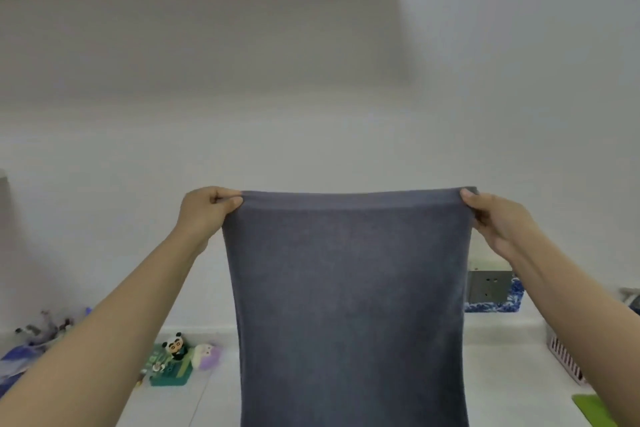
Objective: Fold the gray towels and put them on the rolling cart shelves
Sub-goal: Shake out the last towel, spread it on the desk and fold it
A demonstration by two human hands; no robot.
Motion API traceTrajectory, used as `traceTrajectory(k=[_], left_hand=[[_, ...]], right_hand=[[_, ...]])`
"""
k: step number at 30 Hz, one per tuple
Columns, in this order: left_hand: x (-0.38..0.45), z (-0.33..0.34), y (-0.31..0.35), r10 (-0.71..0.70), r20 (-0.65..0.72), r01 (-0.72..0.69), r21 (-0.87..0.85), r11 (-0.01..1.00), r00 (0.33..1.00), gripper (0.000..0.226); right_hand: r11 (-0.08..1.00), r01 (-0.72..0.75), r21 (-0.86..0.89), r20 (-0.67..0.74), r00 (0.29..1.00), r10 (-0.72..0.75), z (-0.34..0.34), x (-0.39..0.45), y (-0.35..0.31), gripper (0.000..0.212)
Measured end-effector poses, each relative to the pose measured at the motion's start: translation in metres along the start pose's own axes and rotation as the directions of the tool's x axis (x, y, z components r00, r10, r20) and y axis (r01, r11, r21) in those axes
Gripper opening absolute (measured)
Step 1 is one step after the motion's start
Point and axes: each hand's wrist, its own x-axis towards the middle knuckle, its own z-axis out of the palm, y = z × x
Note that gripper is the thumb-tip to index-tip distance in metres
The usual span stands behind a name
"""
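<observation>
Left hand and right hand each pinch the hanging gray towel's top corners

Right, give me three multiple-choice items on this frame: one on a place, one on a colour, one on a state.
1. Where is the panda figure?
A. Left of the hanging towel, low on the white surface
B. On top of the towel
C. In the right hand

2. What colour is the towel?
A. Bright red
B. Dark gray
C. Yellow

3. How is the towel held?
A. Lying folded on a shelf
B. Dangling from one hand
C. Spread upright, each top corner pinched by a hand

Answers:
1. A, it stands beside a purple toy, left of the towel.
2. B, the cloth is dark gray throughout.
3. C, the left hand and right hand pinch its upper corners.
</observation>
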Motion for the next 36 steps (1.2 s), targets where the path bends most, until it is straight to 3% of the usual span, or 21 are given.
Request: traceTrajectory(k=[6, 8, 12, 17, 22, 30, 36], left_hand=[[-0.003, -0.008, 0.059, 0.168, -0.162, -0.193, -0.151, 0.970, 0.972, 0.013], [-0.012, -0.014, 0.068, 0.207, -0.166, -0.236, -0.183, 0.954, 0.964, 0.011], [-0.050, -0.023, 0.072, 0.218, -0.097, -0.236, -0.252, 0.939, 0.971, 0.016], [-0.114, -0.027, 0.021, 0.074, 0.079, -0.049, -0.274, 0.960, 0.994, 0.022], [-0.188, -0.030, -0.065, -0.167, 0.228, 0.214, -0.200, 0.956, 0.959, 0.015], [-0.291, -0.023, -0.183, -0.518, 0.343, 0.554, -0.005, 0.833, 0.783, 0.010], [-0.307, -0.005, -0.216, -0.581, 0.309, 0.608, 0.011, 0.794, 0.753, 0.010]], right_hand=[[0.961, 0.256, 0.101, 0.139, 0.953, -0.269, -0.009, 0.012, -0.052, 0.014], [0.944, 0.281, 0.171, 0.194, 0.930, -0.312, -0.017, 0.002, -0.062, 0.012], [0.950, 0.260, 0.174, 0.248, 0.922, -0.298, -0.041, -0.038, -0.064, 0.027], [0.987, 0.139, 0.076, 0.220, 0.963, -0.152, -0.078, -0.099, -0.013, 0.021], [0.993, -0.111, -0.033, 0.130, 0.985, 0.114, -0.118, -0.157, 0.066, 0.018], [0.880, -0.439, -0.182, -0.058, 0.898, 0.437, -0.160, -0.252, 0.178, 0.020], [0.823, -0.538, -0.183, -0.133, 0.843, 0.521, -0.169, -0.260, 0.210, 0.014]])
